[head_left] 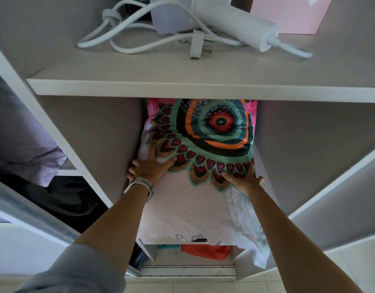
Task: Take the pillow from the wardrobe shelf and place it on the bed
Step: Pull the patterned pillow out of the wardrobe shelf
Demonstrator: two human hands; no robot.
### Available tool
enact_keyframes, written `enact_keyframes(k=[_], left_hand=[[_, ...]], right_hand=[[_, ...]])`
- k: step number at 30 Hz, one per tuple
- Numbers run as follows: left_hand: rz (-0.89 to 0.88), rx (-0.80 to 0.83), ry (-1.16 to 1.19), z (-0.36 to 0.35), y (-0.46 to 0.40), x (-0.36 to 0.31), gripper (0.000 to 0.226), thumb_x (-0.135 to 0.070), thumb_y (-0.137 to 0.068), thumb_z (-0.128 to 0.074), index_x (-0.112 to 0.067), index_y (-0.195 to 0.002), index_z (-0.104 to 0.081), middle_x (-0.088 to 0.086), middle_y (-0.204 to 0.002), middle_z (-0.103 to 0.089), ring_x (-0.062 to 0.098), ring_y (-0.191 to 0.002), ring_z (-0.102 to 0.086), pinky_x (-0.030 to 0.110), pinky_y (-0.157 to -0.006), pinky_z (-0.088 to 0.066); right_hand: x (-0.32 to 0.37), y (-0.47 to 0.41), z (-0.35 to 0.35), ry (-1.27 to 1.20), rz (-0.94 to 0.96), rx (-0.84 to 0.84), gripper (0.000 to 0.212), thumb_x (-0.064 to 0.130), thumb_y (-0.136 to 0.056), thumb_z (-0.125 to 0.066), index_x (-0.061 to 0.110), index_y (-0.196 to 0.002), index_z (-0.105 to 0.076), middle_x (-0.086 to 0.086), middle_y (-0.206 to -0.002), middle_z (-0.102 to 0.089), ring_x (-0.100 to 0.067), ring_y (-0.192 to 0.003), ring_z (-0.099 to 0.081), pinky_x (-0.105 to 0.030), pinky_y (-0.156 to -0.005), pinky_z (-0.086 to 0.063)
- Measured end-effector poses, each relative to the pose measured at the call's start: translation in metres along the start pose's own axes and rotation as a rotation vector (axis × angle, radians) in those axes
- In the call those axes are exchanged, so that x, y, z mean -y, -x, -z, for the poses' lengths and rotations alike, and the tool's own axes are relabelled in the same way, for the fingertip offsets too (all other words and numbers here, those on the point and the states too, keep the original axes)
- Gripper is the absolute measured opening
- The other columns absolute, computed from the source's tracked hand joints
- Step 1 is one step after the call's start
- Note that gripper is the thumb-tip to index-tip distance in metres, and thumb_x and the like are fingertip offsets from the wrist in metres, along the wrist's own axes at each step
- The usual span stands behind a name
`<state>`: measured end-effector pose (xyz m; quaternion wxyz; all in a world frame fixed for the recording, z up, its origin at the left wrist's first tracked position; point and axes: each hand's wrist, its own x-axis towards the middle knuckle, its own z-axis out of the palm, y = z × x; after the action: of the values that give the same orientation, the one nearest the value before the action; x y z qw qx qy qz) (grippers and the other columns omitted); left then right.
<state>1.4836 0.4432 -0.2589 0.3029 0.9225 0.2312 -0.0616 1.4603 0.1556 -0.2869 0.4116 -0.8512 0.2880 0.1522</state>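
Observation:
A pillow [195, 210] with a white cover and a bright round teal, orange and red pattern lies in a narrow wardrobe compartment, its near end hanging over the shelf edge. My left hand [150, 167], with a ring and a wristwatch, grips the pillow's left side, fingers curled around its edge. My right hand [243, 178] grips the right side, thumb on top of the pattern. The far end of the pillow is hidden under the shelf [203, 87] above. The bed is not in view.
On the shelf above lie a white hair dryer [235, 22], its coiled cable and plug [198, 46], and a pink box [296, 15]. Folded clothes [205, 251] sit below the pillow; grey fabric [23, 144] hangs in the left compartment. White side panels stand close on both sides.

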Motion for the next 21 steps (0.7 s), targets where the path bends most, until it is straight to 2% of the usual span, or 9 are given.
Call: enact_keyframes(k=[2,4,6,9,12,14,18,21], left_hand=[[0.04,0.047,0.067,0.001,-0.002,0.002,0.125,-0.104,-0.019,-0.035,-0.067,-0.128,0.013,0.025,-0.151,-0.017,0.053,-0.131,-0.024,0.064,-0.105,-0.023],[0.081,0.083,0.09,0.003,-0.004,0.002,0.14,-0.103,-0.013,-0.037,-0.06,-0.135,0.017,0.03,-0.151,-0.014,0.055,-0.131,-0.024,0.065,-0.105,-0.025],[0.09,0.108,0.084,0.004,-0.004,0.001,0.147,-0.101,-0.015,-0.041,-0.052,-0.14,0.018,0.033,-0.15,-0.015,0.055,-0.132,-0.024,0.064,-0.106,-0.026],[0.065,0.076,0.114,0.006,0.001,0.005,0.143,-0.099,-0.018,-0.047,-0.051,-0.142,0.008,0.03,-0.148,-0.023,0.051,-0.132,-0.026,0.06,-0.106,-0.025],[-0.012,0.033,0.141,0.006,0.011,0.012,0.134,-0.097,-0.026,-0.053,-0.047,-0.139,-0.003,0.024,-0.146,-0.035,0.048,-0.13,-0.034,0.06,-0.106,-0.026],[-0.07,0.036,0.229,0.007,0.021,0.015,0.126,-0.09,-0.033,-0.062,-0.043,-0.138,-0.011,0.017,-0.143,-0.044,0.045,-0.126,-0.042,0.059,-0.105,-0.031],[-0.164,0.019,0.491,0.014,0.048,0.021,0.107,-0.072,-0.038,-0.078,-0.035,-0.129,-0.036,0.005,-0.126,-0.062,0.034,-0.113,-0.059,0.05,-0.098,-0.046],[-0.173,-0.028,0.543,0.018,0.072,0.028,0.091,-0.064,-0.042,-0.082,-0.031,-0.118,-0.044,0.003,-0.115,-0.068,0.031,-0.102,-0.064,0.046,-0.09,-0.052]], right_hand=[[-0.004,-0.006,-0.001,-0.096,0.011,-0.042,0.134,0.066,-0.06,-0.078,0.025,-0.154,0.008,-0.017,-0.163,-0.001,-0.041,-0.148,-0.004,-0.053,-0.12,-0.012],[-0.005,-0.008,-0.002,-0.228,0.059,-0.065,0.132,0.054,-0.057,-0.087,0.016,-0.152,-0.004,-0.018,-0.157,-0.027,-0.04,-0.144,-0.024,-0.055,-0.117,-0.022],[-0.006,-0.004,-0.003,-0.3,0.058,-0.088,0.128,0.048,-0.054,-0.09,0.013,-0.149,-0.012,-0.018,-0.149,-0.039,-0.039,-0.137,-0.037,-0.054,-0.112,-0.033],[-0.006,0.001,-0.003,-0.356,0.087,-0.107,0.123,0.044,-0.049,-0.093,0.015,-0.143,-0.019,-0.019,-0.142,-0.045,-0.039,-0.133,-0.041,-0.056,-0.109,-0.036],[-0.008,0.009,-0.001,-0.45,0.14,-0.112,0.12,0.03,-0.044,-0.097,0.017,-0.142,-0.029,-0.013,-0.137,-0.053,-0.034,-0.128,-0.048,-0.055,-0.107,-0.041],[-0.01,0.019,0.002,-0.509,0.166,-0.107,0.116,0.02,-0.045,-0.097,0.022,-0.142,-0.035,-0.009,-0.134,-0.057,-0.031,-0.125,-0.052,-0.053,-0.105,-0.044],[-0.018,0.044,0.01,-0.541,0.205,-0.139,0.093,0.007,-0.048,-0.094,0.023,-0.126,-0.047,-0.002,-0.115,-0.064,-0.031,-0.115,-0.058,-0.052,-0.101,-0.048],[-0.022,0.067,0.015,-0.544,0.215,-0.135,0.094,0.005,-0.05,-0.092,0.023,-0.129,-0.046,-0.008,-0.119,-0.065,-0.033,-0.115,-0.058,-0.054,-0.1,-0.047]])
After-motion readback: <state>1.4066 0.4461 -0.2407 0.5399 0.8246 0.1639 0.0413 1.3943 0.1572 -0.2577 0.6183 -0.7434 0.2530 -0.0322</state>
